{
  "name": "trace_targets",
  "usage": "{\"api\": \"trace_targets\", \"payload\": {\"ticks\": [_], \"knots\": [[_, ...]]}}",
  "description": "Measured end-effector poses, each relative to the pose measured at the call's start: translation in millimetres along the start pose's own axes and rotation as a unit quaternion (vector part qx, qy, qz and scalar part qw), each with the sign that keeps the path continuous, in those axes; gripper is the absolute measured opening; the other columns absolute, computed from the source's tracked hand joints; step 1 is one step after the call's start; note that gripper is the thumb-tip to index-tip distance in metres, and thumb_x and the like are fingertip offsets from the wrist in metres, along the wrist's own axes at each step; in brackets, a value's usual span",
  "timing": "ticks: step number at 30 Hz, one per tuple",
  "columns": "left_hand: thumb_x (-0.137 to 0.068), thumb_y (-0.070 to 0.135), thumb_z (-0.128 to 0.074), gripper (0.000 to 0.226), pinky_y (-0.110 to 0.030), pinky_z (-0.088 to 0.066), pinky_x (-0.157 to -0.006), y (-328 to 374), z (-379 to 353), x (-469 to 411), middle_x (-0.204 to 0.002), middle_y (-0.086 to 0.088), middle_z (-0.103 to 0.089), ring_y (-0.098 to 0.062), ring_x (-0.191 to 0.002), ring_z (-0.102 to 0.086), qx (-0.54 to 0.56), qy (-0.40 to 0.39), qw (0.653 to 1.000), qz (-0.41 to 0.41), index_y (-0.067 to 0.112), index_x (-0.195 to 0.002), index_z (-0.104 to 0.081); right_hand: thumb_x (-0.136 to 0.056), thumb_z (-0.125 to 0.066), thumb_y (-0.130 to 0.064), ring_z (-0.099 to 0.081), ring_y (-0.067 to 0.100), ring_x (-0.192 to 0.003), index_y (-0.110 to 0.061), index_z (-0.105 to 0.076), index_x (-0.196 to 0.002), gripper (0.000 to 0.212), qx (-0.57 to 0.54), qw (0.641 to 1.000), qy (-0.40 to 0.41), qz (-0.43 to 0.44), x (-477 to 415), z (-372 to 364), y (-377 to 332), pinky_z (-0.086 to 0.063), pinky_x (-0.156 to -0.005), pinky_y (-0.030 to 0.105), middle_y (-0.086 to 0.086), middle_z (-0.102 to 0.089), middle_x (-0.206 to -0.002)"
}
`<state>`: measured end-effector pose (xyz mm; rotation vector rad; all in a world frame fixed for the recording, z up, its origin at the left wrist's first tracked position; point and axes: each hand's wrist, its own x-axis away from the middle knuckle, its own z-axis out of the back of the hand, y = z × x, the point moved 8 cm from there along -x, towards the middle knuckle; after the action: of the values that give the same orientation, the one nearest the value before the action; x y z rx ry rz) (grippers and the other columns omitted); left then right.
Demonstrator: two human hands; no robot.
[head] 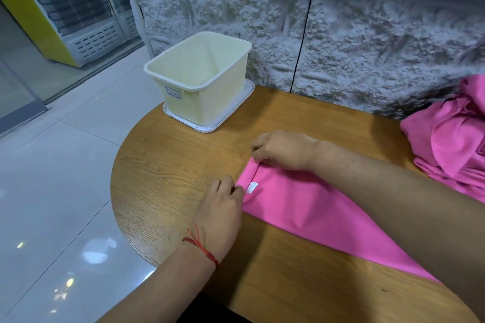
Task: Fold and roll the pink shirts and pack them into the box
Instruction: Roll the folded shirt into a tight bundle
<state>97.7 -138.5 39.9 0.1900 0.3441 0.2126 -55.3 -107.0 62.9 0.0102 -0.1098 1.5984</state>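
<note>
Shirt [301, 204] edge pinched — left hand [220, 207], right hand [283, 149].

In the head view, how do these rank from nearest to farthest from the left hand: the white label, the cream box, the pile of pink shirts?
From the left hand:
1. White label, just right of the fingers, on the pink shirt.
2. Cream box, farther back on the left.
3. Pile of pink shirts, far right.
</note>
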Motion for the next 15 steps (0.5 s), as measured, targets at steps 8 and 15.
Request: {"api": "trace_targets", "payload": {"ticks": [8,15], "knots": [[-0.090,0.012,-0.070,0.016,-0.028,-0.052,-0.071,-32.7,-9.2,-19.5,-0.080,0.005,-0.069,-0.012,-0.076,-0.067,0.208,-0.099,0.966,0.118,0.022,-0.083,-0.080,-0.090,-0.073,-0.005,-0.064,0.022,-0.090,-0.012,-0.075,-0.104,0.015,-0.077,0.992,-0.083,-0.050,-13.1,8.5,5.6,-0.050,-0.082,0.041,0.002,-0.071,-0.097],[-0.075,0.037,-0.093,0.034,-0.031,-0.053,-0.052,-67.6,-49.3,-33.6,-0.067,0.002,-0.069,-0.010,-0.051,-0.061,0.343,-0.214,0.871,0.278,0.018,-0.092,-0.070,-0.091,-0.076,-0.010,-0.061,0.018,-0.104,-0.015,-0.078,-0.108,0.017,-0.055,0.986,-0.151,-0.044,-29.2,-0.3,4.5,-0.038,-0.075,0.026,0.001,-0.068,-0.114]]}}
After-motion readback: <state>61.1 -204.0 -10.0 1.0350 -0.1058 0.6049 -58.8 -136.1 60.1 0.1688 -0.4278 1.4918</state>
